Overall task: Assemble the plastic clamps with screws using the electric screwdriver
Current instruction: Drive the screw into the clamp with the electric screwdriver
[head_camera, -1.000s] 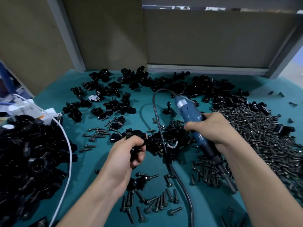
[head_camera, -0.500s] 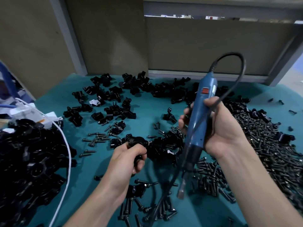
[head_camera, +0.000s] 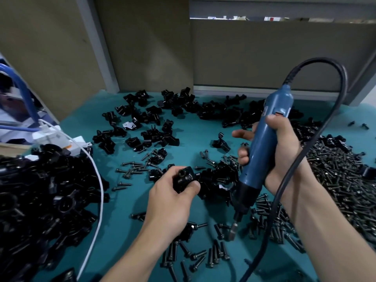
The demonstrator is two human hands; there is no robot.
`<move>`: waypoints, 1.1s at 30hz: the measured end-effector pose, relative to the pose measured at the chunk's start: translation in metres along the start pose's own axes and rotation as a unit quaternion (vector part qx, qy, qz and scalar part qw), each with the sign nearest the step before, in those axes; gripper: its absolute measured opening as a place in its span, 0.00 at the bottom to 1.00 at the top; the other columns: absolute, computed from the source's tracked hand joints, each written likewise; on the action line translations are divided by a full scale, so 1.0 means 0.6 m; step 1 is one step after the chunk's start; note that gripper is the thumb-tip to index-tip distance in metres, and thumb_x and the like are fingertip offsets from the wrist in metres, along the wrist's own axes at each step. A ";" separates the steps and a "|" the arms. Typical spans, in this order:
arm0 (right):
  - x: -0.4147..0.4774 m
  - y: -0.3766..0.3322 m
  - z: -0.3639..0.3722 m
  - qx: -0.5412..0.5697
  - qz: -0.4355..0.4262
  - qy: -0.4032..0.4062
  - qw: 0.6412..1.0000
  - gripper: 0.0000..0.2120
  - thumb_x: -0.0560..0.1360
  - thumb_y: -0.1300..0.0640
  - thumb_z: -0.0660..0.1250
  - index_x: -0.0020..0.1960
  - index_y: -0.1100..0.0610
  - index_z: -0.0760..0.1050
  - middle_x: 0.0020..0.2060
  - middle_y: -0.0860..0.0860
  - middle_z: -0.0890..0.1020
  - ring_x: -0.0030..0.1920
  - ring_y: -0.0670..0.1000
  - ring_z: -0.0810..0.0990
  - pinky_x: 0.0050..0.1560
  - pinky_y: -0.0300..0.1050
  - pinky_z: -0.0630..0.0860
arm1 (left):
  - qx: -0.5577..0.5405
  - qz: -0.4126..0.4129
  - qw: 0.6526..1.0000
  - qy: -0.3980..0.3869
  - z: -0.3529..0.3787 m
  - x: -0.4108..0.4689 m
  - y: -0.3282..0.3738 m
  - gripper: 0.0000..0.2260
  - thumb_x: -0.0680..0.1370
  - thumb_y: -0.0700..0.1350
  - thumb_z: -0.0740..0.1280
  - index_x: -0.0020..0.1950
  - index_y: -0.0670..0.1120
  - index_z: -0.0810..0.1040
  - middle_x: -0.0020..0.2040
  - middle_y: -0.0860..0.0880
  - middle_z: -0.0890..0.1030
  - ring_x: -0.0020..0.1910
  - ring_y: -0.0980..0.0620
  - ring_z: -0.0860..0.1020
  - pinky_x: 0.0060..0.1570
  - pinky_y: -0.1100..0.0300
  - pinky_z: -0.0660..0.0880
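Black plastic clamp [head_camera: 184, 177] sits gripped in the left hand [head_camera: 168, 202], the right hand [head_camera: 284, 153] wraps the electric screwdriver [head_camera: 262, 151] at three o'clock, its bit [head_camera: 232, 233] apparently not yet engaged; loose screws [head_camera: 335, 180] and clamps [head_camera: 152, 137] await.
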State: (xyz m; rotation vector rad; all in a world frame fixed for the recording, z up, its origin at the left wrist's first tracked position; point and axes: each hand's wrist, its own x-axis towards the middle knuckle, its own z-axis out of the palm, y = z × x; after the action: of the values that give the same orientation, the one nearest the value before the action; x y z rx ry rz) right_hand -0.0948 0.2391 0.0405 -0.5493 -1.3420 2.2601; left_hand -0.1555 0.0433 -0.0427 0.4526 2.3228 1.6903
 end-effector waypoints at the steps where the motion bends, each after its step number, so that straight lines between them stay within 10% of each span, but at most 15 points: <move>1: -0.001 0.001 0.001 -0.003 -0.004 -0.005 1.000 0.16 0.73 0.46 0.65 0.54 0.55 0.69 0.46 0.59 0.84 0.29 0.55 0.74 0.29 0.45 0.74 | 0.000 -0.002 1.000 -0.003 0.000 0.000 0.001 0.04 0.79 0.50 0.73 0.48 0.58 0.79 0.42 0.65 0.82 0.39 0.65 0.78 0.35 0.76 0.70; 16: 0.003 0.009 -0.012 0.020 0.046 0.019 0.999 0.31 0.75 0.28 0.60 0.40 0.57 0.70 0.38 0.61 0.83 0.25 0.53 0.73 0.26 0.42 0.73 | 0.022 0.008 1.000 -0.010 0.002 -0.006 0.003 0.09 0.78 0.49 0.74 0.52 0.63 0.77 0.42 0.59 0.83 0.22 0.59 0.70 0.24 0.71 0.67; 23: -0.003 0.007 -0.008 0.074 0.000 -0.008 0.997 0.10 0.71 0.64 0.66 0.48 0.58 0.66 0.40 0.61 0.83 0.27 0.50 0.72 0.27 0.41 0.73 | 0.034 0.000 0.999 -0.010 -0.002 -0.005 0.006 0.11 0.78 0.50 0.75 0.53 0.65 0.77 0.50 0.61 0.82 0.38 0.61 0.79 0.34 0.72 0.71; 29: -0.002 0.004 -0.002 0.170 -0.058 0.055 0.982 0.05 0.73 0.65 0.62 0.42 0.58 0.68 0.32 0.56 0.78 0.28 0.49 0.74 0.28 0.39 0.73 | 0.038 0.026 0.996 -0.072 0.000 -0.008 0.005 0.11 0.79 0.46 0.74 0.50 0.64 0.78 0.38 0.65 0.82 0.27 0.62 0.76 0.26 0.73 0.69; 33: 0.000 0.000 -0.009 0.242 -0.092 0.090 0.962 0.05 0.74 0.65 0.61 0.43 0.57 0.68 0.34 0.53 0.76 0.30 0.49 0.74 0.31 0.39 0.73 | 0.032 0.032 0.997 -0.069 -0.004 -0.004 0.005 0.07 0.80 0.51 0.70 0.51 0.65 0.78 0.38 0.68 0.80 0.36 0.66 0.78 0.34 0.74 0.70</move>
State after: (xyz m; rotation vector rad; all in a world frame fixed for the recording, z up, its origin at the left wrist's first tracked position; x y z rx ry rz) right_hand -0.0918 0.2431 0.0380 -0.4226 -0.6829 2.2096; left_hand -0.1537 0.0409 -0.0390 0.6424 2.2898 1.5637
